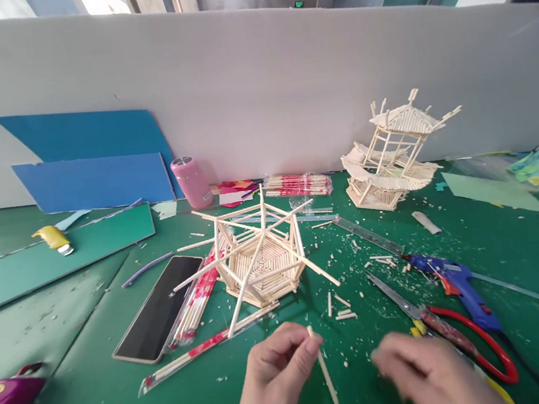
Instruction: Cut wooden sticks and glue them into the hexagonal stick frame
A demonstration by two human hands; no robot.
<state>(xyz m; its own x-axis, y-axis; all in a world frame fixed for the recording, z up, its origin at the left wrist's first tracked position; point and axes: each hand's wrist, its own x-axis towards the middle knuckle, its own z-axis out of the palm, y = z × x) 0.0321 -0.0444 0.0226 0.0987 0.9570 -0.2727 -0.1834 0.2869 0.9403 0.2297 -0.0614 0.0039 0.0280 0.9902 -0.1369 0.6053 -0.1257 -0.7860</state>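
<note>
Fingers of the left hand [276, 367] pinched a thin wooden stick [324, 367] low over the green tabletop [96, 357], just in front of the hexagonal stick frame [262, 259]. Right hand [431, 373] was blurred near the red-handled scissors [445, 331]; its grip could not be told.

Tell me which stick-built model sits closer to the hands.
The flat hexagonal wooden-stick frame, mid-table just beyond the left hand; the tall wooden-stick pavilion stands by the wall.
</note>
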